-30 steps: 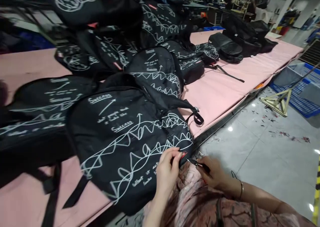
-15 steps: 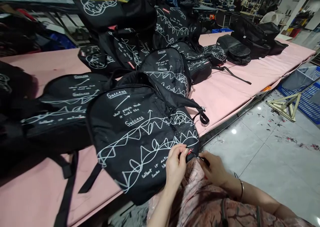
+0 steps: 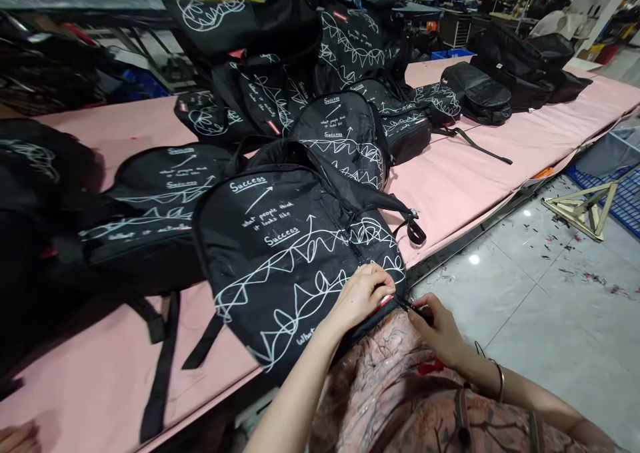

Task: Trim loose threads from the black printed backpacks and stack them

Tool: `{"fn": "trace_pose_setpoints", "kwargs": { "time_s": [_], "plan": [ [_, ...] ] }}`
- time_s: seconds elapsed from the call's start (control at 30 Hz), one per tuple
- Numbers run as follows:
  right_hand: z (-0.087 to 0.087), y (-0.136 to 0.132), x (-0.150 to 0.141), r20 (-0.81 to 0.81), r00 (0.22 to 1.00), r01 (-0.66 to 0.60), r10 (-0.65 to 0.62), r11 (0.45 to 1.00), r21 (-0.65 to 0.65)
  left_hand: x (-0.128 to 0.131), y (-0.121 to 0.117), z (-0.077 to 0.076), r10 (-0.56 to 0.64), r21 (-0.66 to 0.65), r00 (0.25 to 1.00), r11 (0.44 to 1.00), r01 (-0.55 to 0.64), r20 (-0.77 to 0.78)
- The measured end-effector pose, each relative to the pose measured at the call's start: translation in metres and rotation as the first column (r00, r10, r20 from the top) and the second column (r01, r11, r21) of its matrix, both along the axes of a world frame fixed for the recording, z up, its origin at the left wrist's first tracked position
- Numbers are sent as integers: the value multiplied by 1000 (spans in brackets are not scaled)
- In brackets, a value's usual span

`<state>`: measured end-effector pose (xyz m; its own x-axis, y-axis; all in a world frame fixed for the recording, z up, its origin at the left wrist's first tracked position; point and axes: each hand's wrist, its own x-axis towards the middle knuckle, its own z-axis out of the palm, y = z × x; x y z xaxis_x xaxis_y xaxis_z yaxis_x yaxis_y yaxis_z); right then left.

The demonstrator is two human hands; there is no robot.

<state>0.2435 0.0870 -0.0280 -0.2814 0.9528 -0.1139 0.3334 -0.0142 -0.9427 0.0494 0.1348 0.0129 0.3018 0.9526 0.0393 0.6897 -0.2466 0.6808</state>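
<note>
A black backpack [image 3: 260,253] with white scribbles and "Success" lettering lies across the near table edge. My left hand [image 3: 363,296] rests on its lower right corner, fingers pinched at the edge beside a red and white label [image 3: 384,301]. In my right hand [image 3: 440,330] is a pair of small dark thread snips [image 3: 414,308], their tips pointing at the backpack's edge close to my left fingertips. The exact spot between the left fingers is hidden. A red bit [image 3: 431,367] shows below my right palm.
More printed backpacks [image 3: 340,126] crowd the pink-covered table [image 3: 440,193], with plain black bags [image 3: 477,93] farther right. Straps hang at the near edge. A metal triangular stand [image 3: 583,210] and blue crate [image 3: 615,193] are on the floor. Another person's hand [image 3: 19,438] shows lower left.
My left hand has shifted up and its back now covers more of the printed lettering. The snips show more clearly in my right hand. The view has swung slightly left.
</note>
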Motion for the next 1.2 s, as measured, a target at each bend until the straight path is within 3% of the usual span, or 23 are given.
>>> {"fn": "trace_pose_setpoints", "kwargs": {
  "time_s": [0.17, 0.3, 0.53, 0.93, 1.2],
  "plan": [
    [9, 3, -10, 188, 981, -71, 39, 983, 168, 2, 2, 6, 5, -75, 998, 997, 0, 64],
    [12, 8, -16, 268, 962, -116, 59, 972, 202, 1, 1, 6, 34, -83, 996, 996, -26, 85],
    [6, 11, -16, 152, 987, -80, 47, 971, 225, 3, -4, -3, 117, -66, 983, 992, -108, 145],
    [-2, 16, -14, -94, 994, -59, 63, 997, 45, 11, -14, -19, 363, -52, 898, 931, -361, 248],
    [13, 26, -13, -7, 993, -114, 115, 989, 93, 14, -14, -23, 403, -66, 866, 913, -402, 297]
  ]
}}
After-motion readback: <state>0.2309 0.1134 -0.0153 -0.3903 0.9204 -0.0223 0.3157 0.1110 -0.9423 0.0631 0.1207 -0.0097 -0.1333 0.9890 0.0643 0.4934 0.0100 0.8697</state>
